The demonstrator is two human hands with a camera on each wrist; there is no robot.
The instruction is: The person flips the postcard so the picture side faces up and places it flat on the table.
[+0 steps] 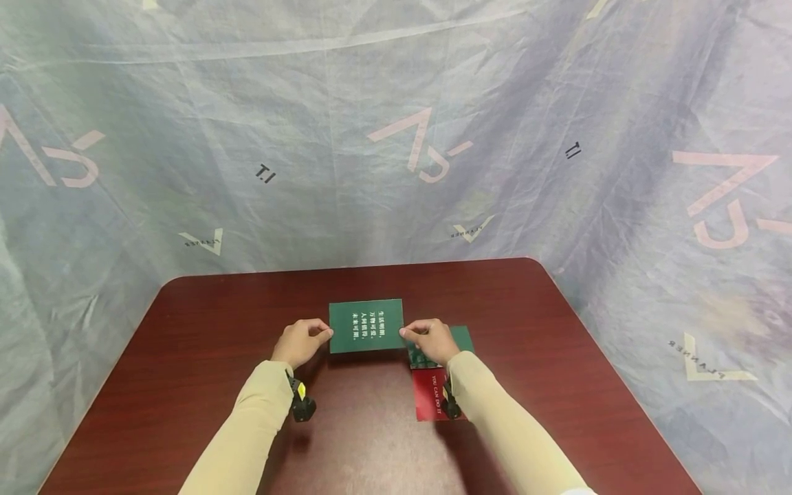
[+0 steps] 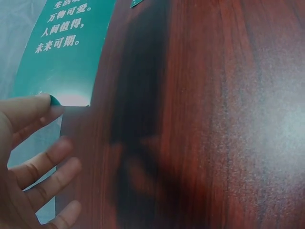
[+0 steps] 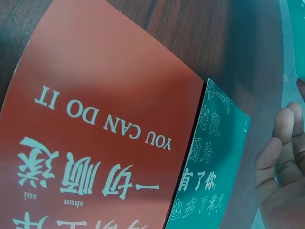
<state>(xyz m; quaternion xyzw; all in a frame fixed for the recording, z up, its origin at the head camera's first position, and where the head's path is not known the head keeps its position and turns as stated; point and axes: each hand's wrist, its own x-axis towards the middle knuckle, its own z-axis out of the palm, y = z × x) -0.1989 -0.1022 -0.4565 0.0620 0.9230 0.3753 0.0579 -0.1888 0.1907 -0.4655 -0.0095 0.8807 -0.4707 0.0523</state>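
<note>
A green card with white Chinese writing is held up above the table between both hands. My left hand pinches its left edge between thumb and forefinger; in the left wrist view the other fingers spread loosely below the card's corner. At the opposite edge my right hand pinches the card with thumb and forefinger. Beneath the right hand lies a second green card, partly covered by that hand. A red card reading "YOU CAN DO IT" lies against it, nearer to me.
The reddish-brown wooden table has rounded far corners. Grey printed cloth hangs behind it and on both sides. Dark wrist cameras hang under both forearms, and the held card casts a shadow on the wood.
</note>
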